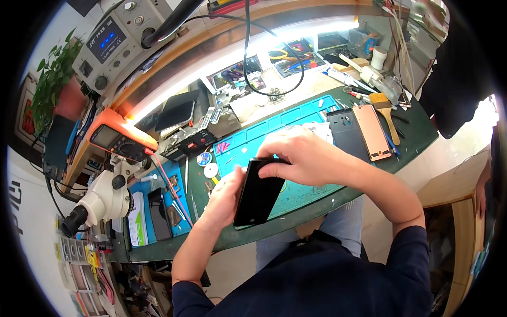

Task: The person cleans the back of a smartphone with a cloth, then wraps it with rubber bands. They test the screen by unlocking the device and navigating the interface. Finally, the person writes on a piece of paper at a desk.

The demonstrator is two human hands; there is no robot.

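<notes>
A black smartphone is tilted upright above the near part of a teal repair mat, its dark glossy face visible. My left hand is closed along its left edge. Over the top right corner, my right hand grips with the thumb bent across the face; its other fingers are mostly hidden behind. To the right of the mat lie a dark phone back cover with a camera opening and a copper-coloured phone panel. A wooden-handled brush rests beside them.
An orange multimeter and a white microscope stand at the left. Another dark phone lies on a blue mat there. Above the bench hangs a looping black cable. At the far right stands a person in black.
</notes>
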